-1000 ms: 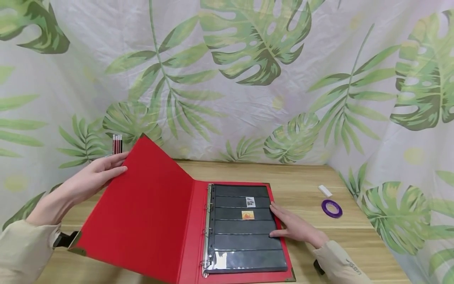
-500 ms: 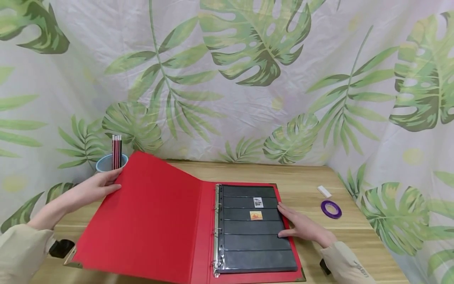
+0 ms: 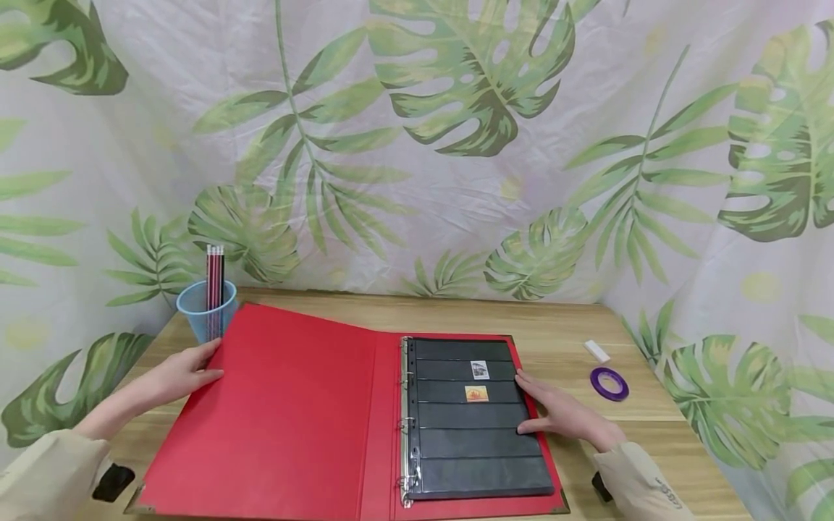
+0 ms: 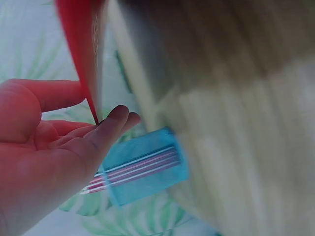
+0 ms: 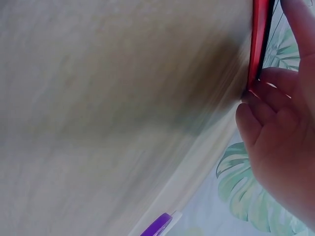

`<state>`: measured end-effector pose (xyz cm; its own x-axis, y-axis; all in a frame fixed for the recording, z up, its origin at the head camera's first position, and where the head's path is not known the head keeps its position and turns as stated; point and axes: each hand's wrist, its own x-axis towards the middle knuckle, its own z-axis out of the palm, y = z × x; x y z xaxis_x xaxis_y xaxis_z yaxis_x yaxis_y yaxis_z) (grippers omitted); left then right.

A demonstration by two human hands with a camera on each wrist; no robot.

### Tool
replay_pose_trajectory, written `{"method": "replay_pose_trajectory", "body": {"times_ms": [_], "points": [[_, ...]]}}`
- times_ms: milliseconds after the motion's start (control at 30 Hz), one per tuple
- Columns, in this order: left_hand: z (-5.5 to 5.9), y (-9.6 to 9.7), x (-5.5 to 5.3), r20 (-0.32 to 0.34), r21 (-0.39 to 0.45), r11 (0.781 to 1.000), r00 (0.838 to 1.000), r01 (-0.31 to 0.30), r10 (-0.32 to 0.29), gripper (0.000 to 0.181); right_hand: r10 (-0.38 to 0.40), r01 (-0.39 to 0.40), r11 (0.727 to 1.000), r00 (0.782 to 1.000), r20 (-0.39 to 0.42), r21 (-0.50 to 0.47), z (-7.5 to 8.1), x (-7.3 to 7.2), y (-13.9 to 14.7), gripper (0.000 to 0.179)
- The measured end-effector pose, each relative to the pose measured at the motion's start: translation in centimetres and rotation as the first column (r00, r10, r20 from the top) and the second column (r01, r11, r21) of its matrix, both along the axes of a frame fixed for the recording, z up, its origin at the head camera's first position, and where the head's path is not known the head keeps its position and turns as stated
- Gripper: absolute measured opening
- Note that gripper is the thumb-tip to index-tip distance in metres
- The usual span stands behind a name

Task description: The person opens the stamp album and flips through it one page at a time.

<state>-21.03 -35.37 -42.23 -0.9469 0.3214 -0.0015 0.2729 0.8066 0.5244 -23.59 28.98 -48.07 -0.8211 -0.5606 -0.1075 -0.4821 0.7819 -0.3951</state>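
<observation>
A red stamp album (image 3: 293,405) lies spread on the wooden table, its front cover tilted up a little on the left. My left hand (image 3: 179,373) pinches that cover's outer edge, thumb on the inner face and fingers beneath, as the left wrist view shows. Metal rings hold a black stamp page (image 3: 478,441) with clear strips. Two stamps sit in it: a grey one (image 3: 479,370) and an orange one (image 3: 476,394) below. My right hand (image 3: 563,416) rests along the album's right edge, thumb on the page, fingers loosely extended against the edge (image 5: 257,44).
Behind my left hand stands a blue cup (image 3: 195,311) with several striped pencils (image 3: 215,282). At the right lie a white eraser-like block (image 3: 596,351) and a purple tape roll (image 3: 609,383). A leaf-print curtain (image 3: 417,181) hangs around the table (image 3: 391,310).
My left hand has lowered the cover outward toward the table, uncovering the cup. The album has shifted slightly right, and my right hand has moved along with it.
</observation>
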Motion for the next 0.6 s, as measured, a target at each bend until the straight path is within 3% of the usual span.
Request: {"method": "replay_pose_trajectory", "body": {"times_ms": [333, 467, 600], "points": [[-3.4, 0.0, 0.3, -0.034, -0.027, 0.996, 0.996, -0.081, 0.081, 0.057, -0.001, 0.001, 1.000, 1.000, 0.006, -0.005, -0.2, 0.0, 0.1, 0.098], [-4.5, 0.7, 0.5, -0.124, -0.072, 0.992, 0.988, -0.106, 0.096, 0.053, -0.002, 0.002, 1.000, 1.000, 0.004, -0.009, -0.2, 0.0, 0.2, 0.098], [-5.6, 1.3, 0.6, -0.229, -0.114, 0.988, 0.971, -0.103, 0.075, 0.051, 0.005, -0.005, 1.000, 1.000, -0.009, -0.005, -0.3, 0.0, 0.2, 0.098]]}}
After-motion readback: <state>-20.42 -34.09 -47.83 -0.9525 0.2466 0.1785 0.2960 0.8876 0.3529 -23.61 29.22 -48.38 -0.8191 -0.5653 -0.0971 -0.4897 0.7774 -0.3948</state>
